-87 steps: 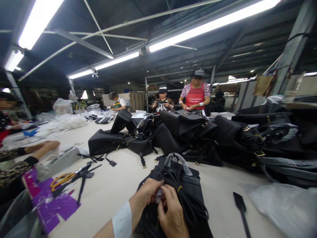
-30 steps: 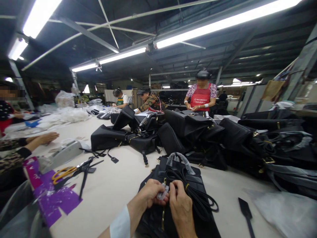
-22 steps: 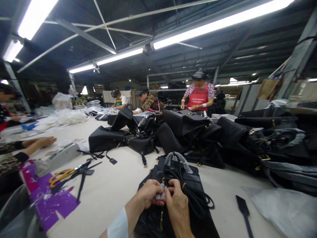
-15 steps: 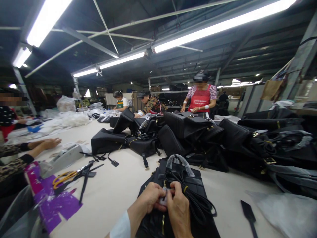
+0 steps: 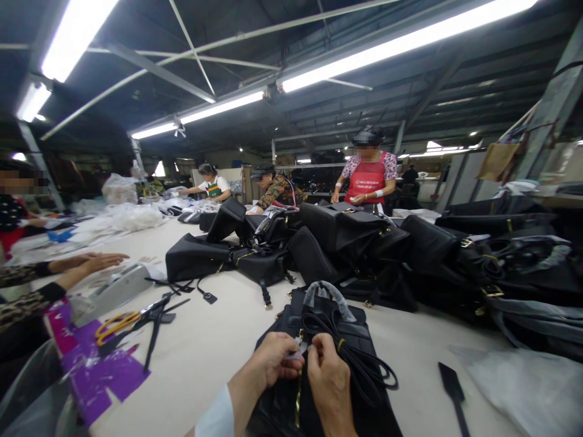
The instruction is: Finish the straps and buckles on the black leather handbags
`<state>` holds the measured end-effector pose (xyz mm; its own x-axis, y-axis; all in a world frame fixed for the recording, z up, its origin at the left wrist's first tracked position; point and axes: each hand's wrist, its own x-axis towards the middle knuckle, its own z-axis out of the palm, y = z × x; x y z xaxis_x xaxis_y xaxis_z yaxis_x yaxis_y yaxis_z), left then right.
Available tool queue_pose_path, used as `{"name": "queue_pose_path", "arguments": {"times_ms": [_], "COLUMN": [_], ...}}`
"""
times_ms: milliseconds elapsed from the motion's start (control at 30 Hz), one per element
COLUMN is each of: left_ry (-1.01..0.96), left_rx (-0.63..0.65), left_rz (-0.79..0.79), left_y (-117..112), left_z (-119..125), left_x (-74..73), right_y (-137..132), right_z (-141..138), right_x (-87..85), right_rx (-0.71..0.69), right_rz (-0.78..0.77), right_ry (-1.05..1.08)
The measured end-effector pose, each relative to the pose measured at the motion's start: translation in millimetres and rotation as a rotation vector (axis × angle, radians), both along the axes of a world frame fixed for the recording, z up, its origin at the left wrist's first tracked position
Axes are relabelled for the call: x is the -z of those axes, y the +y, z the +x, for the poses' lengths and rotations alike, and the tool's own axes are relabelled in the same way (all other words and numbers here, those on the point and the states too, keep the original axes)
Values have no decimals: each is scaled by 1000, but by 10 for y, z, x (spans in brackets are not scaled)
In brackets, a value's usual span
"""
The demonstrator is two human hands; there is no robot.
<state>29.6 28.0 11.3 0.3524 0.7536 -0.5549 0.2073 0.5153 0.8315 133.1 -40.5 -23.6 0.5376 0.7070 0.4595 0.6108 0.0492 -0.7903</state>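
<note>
Plain black on the bag (image 5: 286,400) and strap (image 5: 357,359); gold on the zip (image 5: 298,403), yellow on the tie (image 5: 340,345), cloudy white on the wrap (image 5: 299,351). Orange on the scissors handles (image 5: 125,317), purple on the plastic sheet (image 5: 107,375), leopard print on a sleeve (image 5: 22,309), red on an apron (image 5: 368,179).

Long tube lights (image 5: 410,44) hang under the dark roof (image 5: 505,79). Gray metal post (image 5: 553,106) stands on R side, nr. pale panels (image 5: 460,182).
</note>
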Motion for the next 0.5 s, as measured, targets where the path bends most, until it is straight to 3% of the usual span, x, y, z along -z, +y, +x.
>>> {"name": "queue_pose_path", "arguments": {"times_ms": [267, 500], "left_ry": [-40, -53], "left_rx": [16, 50], "left_rz": [-11, 5], "left_y": [17, 20], "left_z": [-24, -41], "left_x": [24, 57], "right_y": [-87, -66], "right_z": [3, 11], "right_x": [93, 136], "right_rx": [-247, -274], "right_rz": [131, 120], "right_ry": [-212, -227]}}
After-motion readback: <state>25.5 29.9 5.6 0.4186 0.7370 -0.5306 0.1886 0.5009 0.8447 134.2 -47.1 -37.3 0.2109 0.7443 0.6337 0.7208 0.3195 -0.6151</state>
